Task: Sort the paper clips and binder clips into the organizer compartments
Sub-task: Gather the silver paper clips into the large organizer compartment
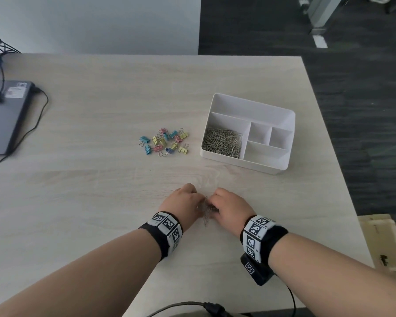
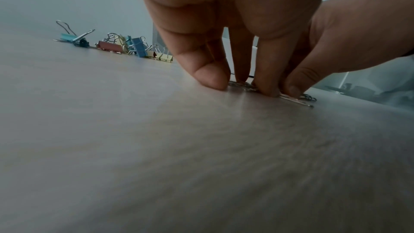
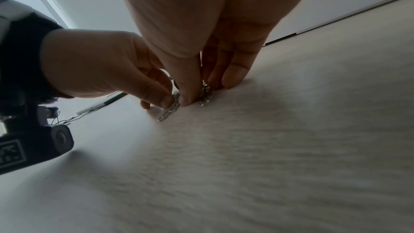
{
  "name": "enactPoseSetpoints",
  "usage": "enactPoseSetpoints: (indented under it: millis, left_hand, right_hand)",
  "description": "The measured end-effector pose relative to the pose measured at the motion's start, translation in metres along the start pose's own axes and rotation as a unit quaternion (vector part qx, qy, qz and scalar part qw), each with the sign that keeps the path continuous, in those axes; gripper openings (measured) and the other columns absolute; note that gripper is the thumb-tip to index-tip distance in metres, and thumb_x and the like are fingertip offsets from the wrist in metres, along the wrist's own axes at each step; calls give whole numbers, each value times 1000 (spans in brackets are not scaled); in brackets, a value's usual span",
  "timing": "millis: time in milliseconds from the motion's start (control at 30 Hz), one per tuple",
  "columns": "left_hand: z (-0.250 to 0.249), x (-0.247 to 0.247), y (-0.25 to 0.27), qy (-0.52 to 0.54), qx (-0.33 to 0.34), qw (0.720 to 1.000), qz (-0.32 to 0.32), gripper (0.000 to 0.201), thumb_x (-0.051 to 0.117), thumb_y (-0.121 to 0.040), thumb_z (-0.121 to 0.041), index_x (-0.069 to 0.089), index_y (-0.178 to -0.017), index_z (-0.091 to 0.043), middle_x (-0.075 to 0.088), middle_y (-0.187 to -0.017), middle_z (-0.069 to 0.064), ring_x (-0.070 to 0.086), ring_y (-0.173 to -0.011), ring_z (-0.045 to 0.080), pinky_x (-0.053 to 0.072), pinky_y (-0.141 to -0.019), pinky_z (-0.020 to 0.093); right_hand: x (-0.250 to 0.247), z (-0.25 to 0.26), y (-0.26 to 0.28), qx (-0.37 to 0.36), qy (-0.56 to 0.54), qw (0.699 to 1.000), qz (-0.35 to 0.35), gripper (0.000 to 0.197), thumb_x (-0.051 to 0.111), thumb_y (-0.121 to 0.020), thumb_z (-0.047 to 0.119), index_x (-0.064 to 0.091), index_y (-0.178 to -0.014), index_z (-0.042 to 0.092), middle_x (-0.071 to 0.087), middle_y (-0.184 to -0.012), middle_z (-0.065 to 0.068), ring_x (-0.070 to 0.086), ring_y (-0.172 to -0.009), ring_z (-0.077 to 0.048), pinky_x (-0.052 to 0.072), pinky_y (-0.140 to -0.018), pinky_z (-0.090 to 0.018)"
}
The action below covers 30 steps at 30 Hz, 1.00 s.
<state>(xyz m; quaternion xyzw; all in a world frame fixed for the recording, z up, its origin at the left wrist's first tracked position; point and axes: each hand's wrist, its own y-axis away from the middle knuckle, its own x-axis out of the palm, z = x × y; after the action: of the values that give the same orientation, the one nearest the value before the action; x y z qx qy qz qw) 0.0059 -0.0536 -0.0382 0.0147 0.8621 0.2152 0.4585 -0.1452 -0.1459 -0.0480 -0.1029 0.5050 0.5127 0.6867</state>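
While both hands sit close together near the front edge of the table, the left hand and the right hand crowd a small heap of loose paper clips lying between them. From the head view the fingers are hidden under the knuckles, so the grasp is hard to read there. The left wrist view fills that in: the left fingertips are pointed down onto the wood, pressing on clips, with a few strands poking out to the side. The right wrist view shows the right thumb and fingers pinching a bunch of the paper clips, and the left hand beside it nipping the same bunch.

Only the head view shows the white organizer further back on the right; its large left compartment holds a pile of sorted paper clips, the other compartments show bare white. Just left of it lie the coloured binder clips, well apart from the hands, also seen low across the table from the left wrist. A grey laptop rests at the far left
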Motion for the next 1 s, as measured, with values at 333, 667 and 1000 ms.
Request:
enactPoseSetpoints:
  millis: [333, 667, 1000]
  left_hand:
    - [-1, -8, -17, -79, 42, 996, 29, 23, 55, -91, -29, 74, -98, -20, 62, -101, 3, 64, -88, 26, 52, -74, 33]
    - [-4, -16, -32, -132, 37, 988, 68, 20, 51, -89, -24, 66, -98, -14, 62, -101, 9, 63, -89, 32, 46, -70, 32]
    - [4, -22, -34, -146, 45, 985, 79, 12, 50, -86, -20, 57, -94, -14, 57, -98, 7, 55, -77, 28, 44, -62, 32]
  right_hand:
    - [-11, 4, -6, 2, 53, 998, 36, 22, 54, -92, 28, 63, -107, 14, 57, -109, -9, 57, -100, -32, 45, -80, -39]
    - [-26, 3, -17, 20, 119, 991, 55, 17, 51, -89, 25, 57, -98, 13, 64, -102, -12, 61, -91, -36, 33, -64, -33]
    - [-90, -1, -32, 83, -103, 973, -191, 5, 64, -80, 20, 62, -75, 20, 63, -62, 5, 59, -59, -15, 53, -59, -31]
